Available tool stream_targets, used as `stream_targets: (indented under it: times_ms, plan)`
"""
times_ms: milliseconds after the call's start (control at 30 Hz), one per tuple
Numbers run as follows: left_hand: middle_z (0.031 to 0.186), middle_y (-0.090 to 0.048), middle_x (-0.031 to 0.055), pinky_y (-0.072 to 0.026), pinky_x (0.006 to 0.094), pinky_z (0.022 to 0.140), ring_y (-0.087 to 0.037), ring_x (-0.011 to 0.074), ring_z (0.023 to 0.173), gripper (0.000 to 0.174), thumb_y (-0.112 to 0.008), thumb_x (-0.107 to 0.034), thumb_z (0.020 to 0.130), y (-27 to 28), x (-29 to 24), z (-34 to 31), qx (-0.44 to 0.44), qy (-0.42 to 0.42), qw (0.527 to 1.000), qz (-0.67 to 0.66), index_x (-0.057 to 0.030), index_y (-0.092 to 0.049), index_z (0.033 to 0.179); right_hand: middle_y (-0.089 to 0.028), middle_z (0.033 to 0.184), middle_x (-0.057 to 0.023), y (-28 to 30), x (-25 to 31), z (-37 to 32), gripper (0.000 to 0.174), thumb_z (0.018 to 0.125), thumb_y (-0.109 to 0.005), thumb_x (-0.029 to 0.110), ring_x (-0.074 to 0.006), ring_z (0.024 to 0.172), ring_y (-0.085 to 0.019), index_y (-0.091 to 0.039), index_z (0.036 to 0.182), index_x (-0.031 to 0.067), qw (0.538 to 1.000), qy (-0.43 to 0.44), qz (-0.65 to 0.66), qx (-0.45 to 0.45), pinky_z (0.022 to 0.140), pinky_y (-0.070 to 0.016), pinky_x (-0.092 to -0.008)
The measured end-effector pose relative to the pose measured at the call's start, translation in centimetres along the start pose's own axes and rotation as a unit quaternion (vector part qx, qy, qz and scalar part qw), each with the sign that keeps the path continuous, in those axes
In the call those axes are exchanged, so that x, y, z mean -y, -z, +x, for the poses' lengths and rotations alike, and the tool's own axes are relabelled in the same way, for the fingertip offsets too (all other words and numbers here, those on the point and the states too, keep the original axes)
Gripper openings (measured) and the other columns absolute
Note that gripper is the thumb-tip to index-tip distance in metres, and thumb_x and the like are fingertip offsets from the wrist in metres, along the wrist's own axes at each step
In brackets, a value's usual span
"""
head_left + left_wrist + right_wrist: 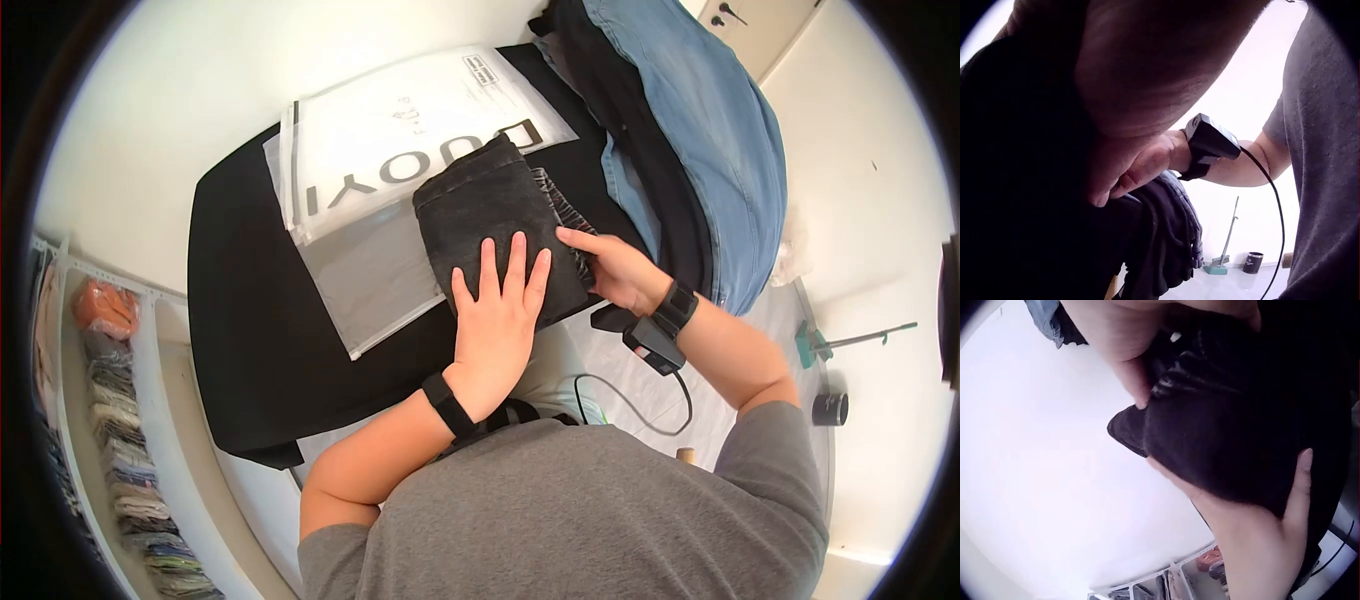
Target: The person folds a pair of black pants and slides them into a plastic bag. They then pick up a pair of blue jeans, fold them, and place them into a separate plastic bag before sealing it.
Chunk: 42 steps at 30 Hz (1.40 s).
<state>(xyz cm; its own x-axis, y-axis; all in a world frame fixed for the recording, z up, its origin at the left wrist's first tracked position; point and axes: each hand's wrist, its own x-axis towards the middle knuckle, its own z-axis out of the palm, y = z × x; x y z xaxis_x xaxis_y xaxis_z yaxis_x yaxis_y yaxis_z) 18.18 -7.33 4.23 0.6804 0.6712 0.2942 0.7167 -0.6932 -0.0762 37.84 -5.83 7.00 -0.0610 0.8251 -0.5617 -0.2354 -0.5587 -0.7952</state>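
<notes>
1. Nearest the head camera we have the grey shirt [560, 510]; the hands work beyond it.
2. Left hand [498, 325]: fingers straight, spread flat on the black folded garment [475, 205], gripping nothing.
3. Right hand [632, 275]: thumb on top, fingers curled under the gathered edge [566, 207]; we read a pinch on the garment.
4. Garment sits under the left hand at the near side of the bench [240, 300], overlapping the printed plastic bag [370, 125] in view. We can't tell if they touch.
5. Main risk: left palm lifts early, thick fold likely springs loose. One-sided right pull would skew it.
6. Bag looks slick; garment dragging on it could shift it.
7. Jeans pile [700, 140] drapes off the right side; a right-arm snag could pull it down.
</notes>
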Motion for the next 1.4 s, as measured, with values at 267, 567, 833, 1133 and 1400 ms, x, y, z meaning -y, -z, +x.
stream_targets:
  times_ms: [267, 567, 833, 1133, 1400]
  plan:
    - [0.148, -0.03, 0.0188, -0.0371, 0.0595, 0.097, -0.035, 0.0398, 0.131, 0.074, -0.064, -0.019, 0.079, -0.2, 0.2, -0.7, -0.044, -0.019, 0.999, -0.024, -0.007, -0.032, 0.144, -0.059, 0.12, -0.0075, -1.8, -1.6, -1.2, 0.05, 0.086, -0.069, 0.019, -0.0133, 0.106, -0.056, -0.049, 0.128, 0.0005, 0.984, 0.16, -0.015, 0.075, 0.092, -0.0463, -0.0305]
    - [0.143, -0.038, 0.021, -0.0286, 0.0478, 0.108, -0.036, 0.0365, 0.132, 0.077, -0.069, -0.038, 0.077, 1.0, 2.7, -1.0, -0.022, -0.071, 0.969, -0.235, 0.0051, -0.04, 0.135, -0.069, 0.092, -0.0092, -1.2, -1.7, 0.0, 0.031, 0.081, -0.068, 0.022, -0.0155, 0.079, -0.066, -0.066, 0.1, -0.0028, 0.995, 0.08, -0.021, -0.057, 0.068, -0.0521, -0.0284]
    - [0.147, -0.035, 0.0172, -0.0293, 0.0441, 0.11, -0.031, 0.0362, 0.137, 0.07, -0.066, -0.023, 0.083, 0.9, 5.8, -1.5, 0.036, -0.113, 0.934, -0.337, -0.0018, -0.034, 0.141, -0.068, 0.098, -0.012, -1.6, -0.7, 0.3, 0.046, 0.084, -0.068, 0.035, -0.018, 0.084, -0.066, -0.064, 0.106, -0.0049, 0.994, 0.091, -0.061, -0.023, 0.073, -0.0524, -0.0285]
    - [0.149, -0.031, 0.0153, -0.0248, 0.0485, 0.111, -0.026, 0.0336, 0.139, 0.07, -0.064, -0.028, 0.085, 0.5, 4.7, -1.3, 0.04, -0.105, 0.957, -0.267, -0.0057, -0.032, 0.144, -0.068, 0.096, -0.0132, -1.7, -0.1, 1.3, 0.037, 0.081, -0.07, 0.022, -0.0179, 0.079, -0.067, -0.063, 0.104, -0.0065, 0.999, 0.039, -0.028, 0.006, 0.066, -0.0543, -0.0294]
    - [0.103, -0.058, 0.0127, -0.0451, 0.0401, 0.086, -0.054, 0.0322, 0.1, 0.025, -0.067, -0.014, 0.079, 1.5, 10.6, -5.4, -0.115, 0.104, 0.951, -0.266, -0.0028, -0.06, 0.101, -0.066, 0.101, -0.011, 1.1, -2.6, 0.5, 0.034, 0.084, -0.066, 0.019, -0.019, 0.088, -0.065, -0.061, 0.109, -0.0031, 0.986, 0.085, 0.14, 0.007, 0.08, -0.0522, -0.0309]
